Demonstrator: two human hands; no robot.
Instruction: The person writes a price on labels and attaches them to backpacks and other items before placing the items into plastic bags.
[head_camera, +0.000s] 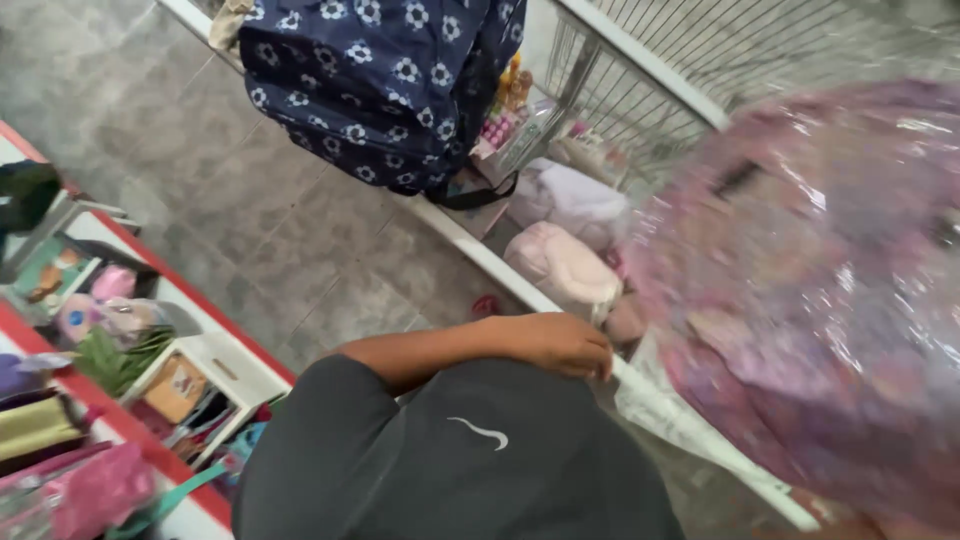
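Left hand (560, 345) reaches across from 9 o'clock, knuckles up, fingers curled down narrow over the white shelf rail (470, 243); fingertips sit right at the rail's edge, touching or just beside the crinkled clear wrap there; whether it actually grips anything, I cannot tell. Right hand is the mystery; only a sliver of skin shows at 5 o'clock beneath the load, so its hold cannot be told.

Big item now: the pink plastic-wrapped bundle (820, 300) fills the whole 3 o'clock side, blurred and glossy, close to the camera, just right of the left hand.

Beyond the hand, towards 12 o'clock, a pale pink soft bag (560, 265) lies on the low shelf behind the rail; a white soft bag (575, 195) lies just past it; a wire rack (650, 90) rises behind both. Hanging at 12 o'clock, a navy bag with white flowers (385, 80) droops over the rail.

Over at 9 o'clock, across the grey tiled floor (250, 200), a red-and-white shelf (215, 355) carries a brown box (175, 388), a green leafy item (115, 360) and, at 7 o'clock, a bright pink bag (95, 490); well apart from both hands.
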